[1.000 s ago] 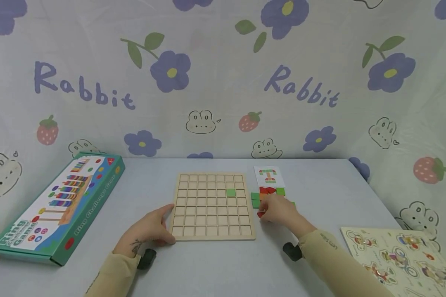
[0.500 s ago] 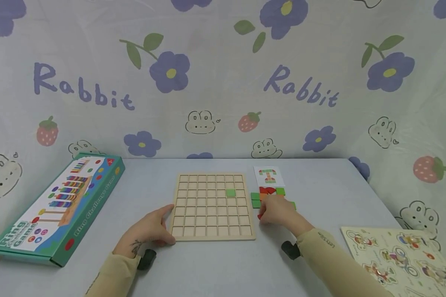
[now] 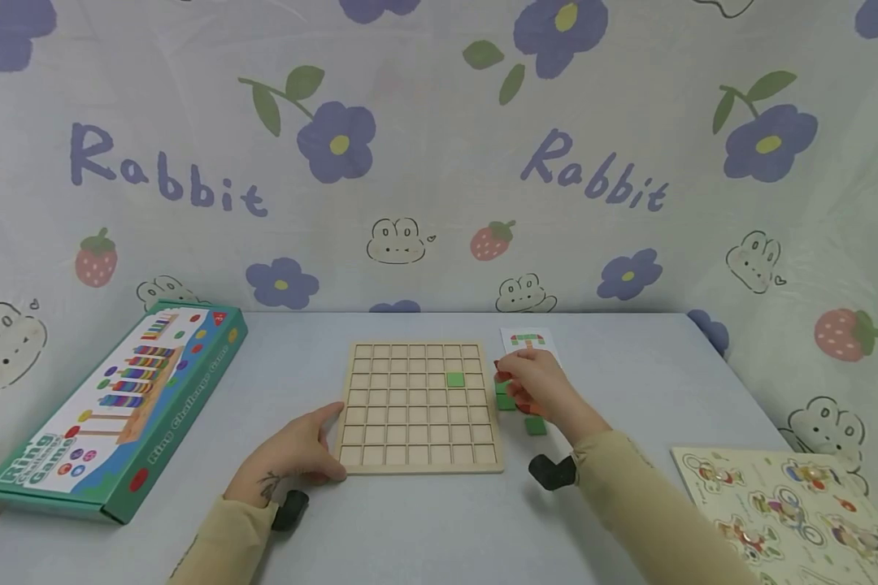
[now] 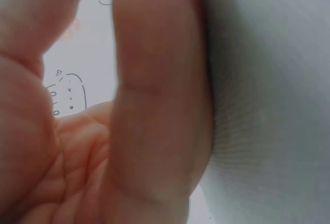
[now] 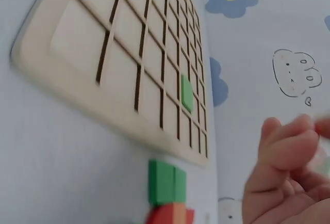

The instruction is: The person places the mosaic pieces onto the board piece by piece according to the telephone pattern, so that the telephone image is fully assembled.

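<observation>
Worktop: I see a pale surface carrying everything; its smoothness means a nudged piece could slide.
Box: lies at the far left, well apart from the work, so I judge it no hazard.
Puzzle: sits at the near right beside the right sleeve; I think a backward sweep of that arm could knock it.
Board: the wooden grid lies flat at the centre, all cells bare but one. If it shifts, a piece could land in the wrong cell.
Left hand: rests on the board's near-left corner, fingers relaxed and loosely spread, gripping nothing. I judge it a light brace only.
Right hand: hovers just right of the board over the pile, fingers curled together on what looks like a red tile; the wrist view is too blurred to confirm it.
Card: lies beyond the right hand, partly hidden by it.
Tiles: green and red pieces just right of the board; one green tile lies apart, nearer me.
Placed tile: green, seated in its cell; I think a careless fingertip could pop it out.
</observation>
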{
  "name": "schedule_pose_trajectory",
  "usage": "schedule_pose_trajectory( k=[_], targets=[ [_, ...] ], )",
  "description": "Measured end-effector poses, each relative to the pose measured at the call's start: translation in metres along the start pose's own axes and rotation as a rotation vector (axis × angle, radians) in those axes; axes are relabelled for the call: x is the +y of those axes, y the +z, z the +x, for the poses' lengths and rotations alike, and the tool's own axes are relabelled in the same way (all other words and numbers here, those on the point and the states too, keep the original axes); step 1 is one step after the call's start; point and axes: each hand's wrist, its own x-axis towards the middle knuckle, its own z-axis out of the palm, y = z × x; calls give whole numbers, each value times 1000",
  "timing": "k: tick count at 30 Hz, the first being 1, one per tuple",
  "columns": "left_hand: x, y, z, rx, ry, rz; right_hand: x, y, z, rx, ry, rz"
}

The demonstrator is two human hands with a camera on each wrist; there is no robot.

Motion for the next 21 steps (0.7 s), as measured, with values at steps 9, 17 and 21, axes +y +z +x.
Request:
schedule_pose_trajectory(
  k=[9,17,21],
  targets=[
    [-1,0,0,0,-2,5,-2,17,12,73,15,-11],
    [-1,1,1,2,-2,11,-14,29,32,116,-74,-196],
    [-1,1,1,5,-2,14,-18,33,43,95,-165,-296]
  ],
)
